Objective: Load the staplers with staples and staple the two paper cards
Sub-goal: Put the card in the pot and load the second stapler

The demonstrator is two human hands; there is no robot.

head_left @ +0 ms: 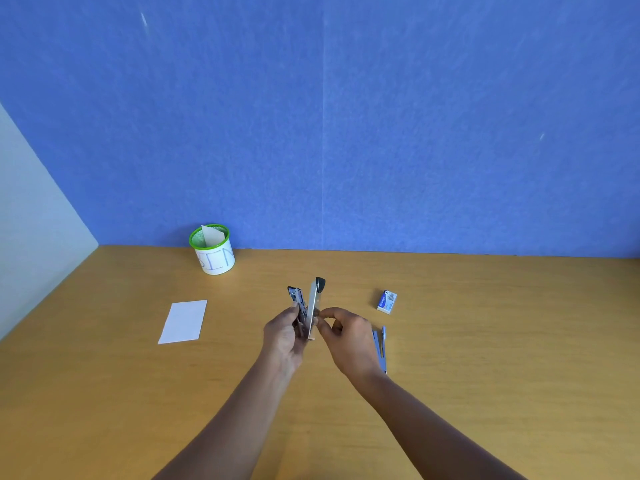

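Your left hand curls round the lower half of the stapler, and your right hand pinches the hinged top arm between thumb and fingertips. The stapler is held up over the table with its two halves splayed into a narrow V and the magazine channel exposed. It is rigid metal with a sprung hinge, light enough for one hand but likely to snap shut, so grip low by the hinge and stay clear of the front end. The box of staples sits well apart to the right. A strip from it will be brittle and slick, so take it by its long sides and lay it flat in the channel. A second stapler lies on the table, partly hidden behind your right wrist. The white paper card lies flat to the left, near a green-rimmed cup; whether it is one card or two stacked, you cannot tell.
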